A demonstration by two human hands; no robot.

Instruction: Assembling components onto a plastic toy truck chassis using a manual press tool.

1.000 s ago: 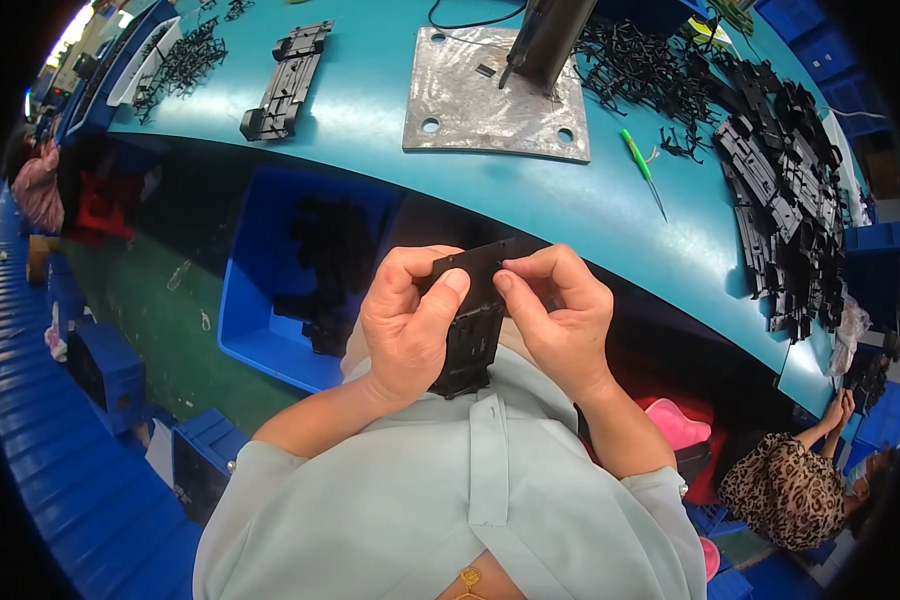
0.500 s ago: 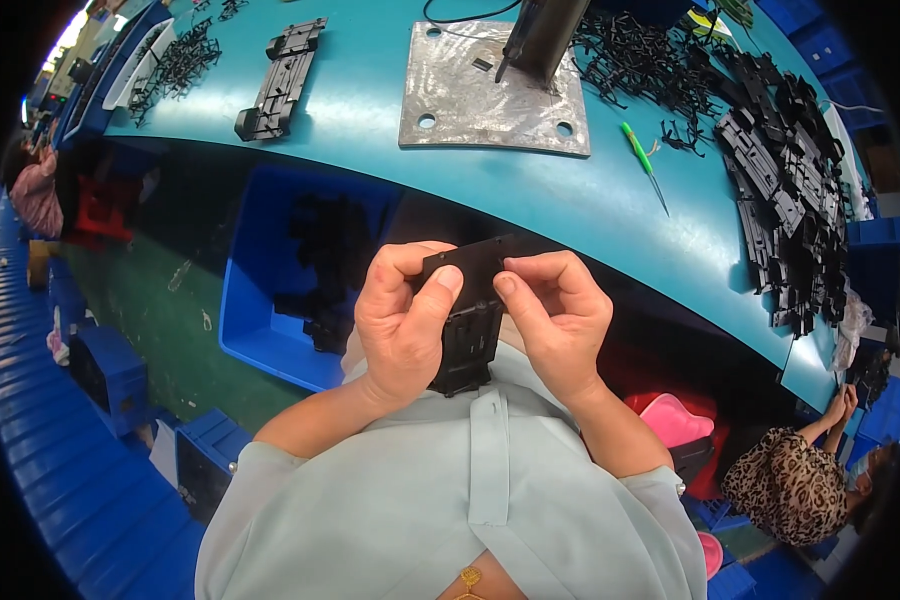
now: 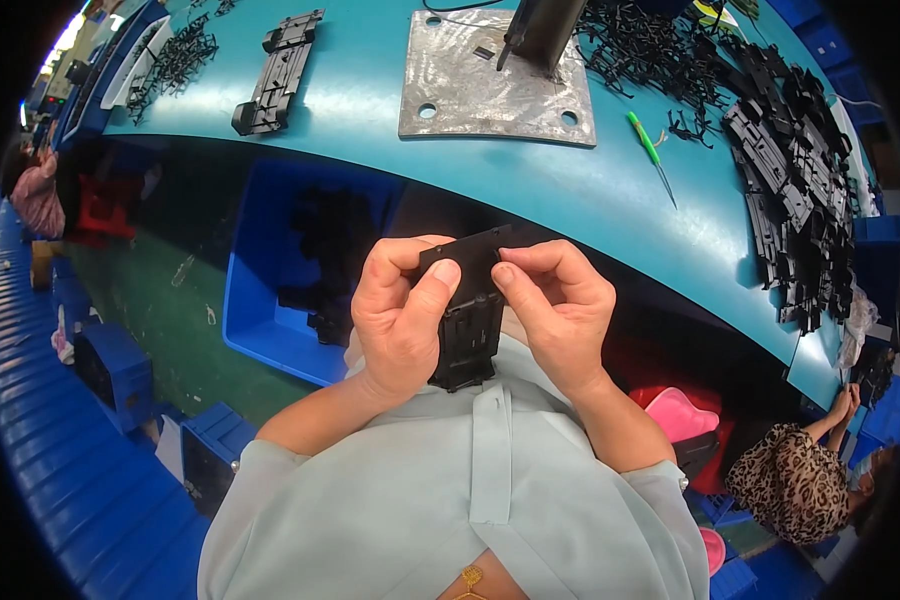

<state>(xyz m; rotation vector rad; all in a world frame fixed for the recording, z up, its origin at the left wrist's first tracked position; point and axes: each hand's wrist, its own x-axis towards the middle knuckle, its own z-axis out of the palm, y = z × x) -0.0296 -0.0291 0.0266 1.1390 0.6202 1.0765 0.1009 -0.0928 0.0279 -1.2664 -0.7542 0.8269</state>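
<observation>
A long black plastic chassis part (image 3: 470,333) stands in front of my body, its near end low against my shirt. My left hand (image 3: 398,315) grips its upper left side, with the thumb flat on the plate. At the upper right corner, my right hand (image 3: 560,310) is closed, thumb and forefinger pinched at the part's edge. Whatever small piece may sit between those fingertips is too hidden to tell. A similar black chassis part (image 3: 278,75) lies on the teal table (image 3: 370,150) at the left.
Beyond my hands, a metal base plate (image 3: 495,95) with a post stands on the table. A green-handled pick (image 3: 645,140) lies beside a heap of small black clips (image 3: 650,60). Black chassis parts (image 3: 790,190) pile up at right. A blue bin (image 3: 245,270) sits below; a co-worker (image 3: 800,480) is at lower right.
My hands and the chassis part stay nearly in place, with the right fingertips shifted very slightly at the corner. The view has moved a little.
</observation>
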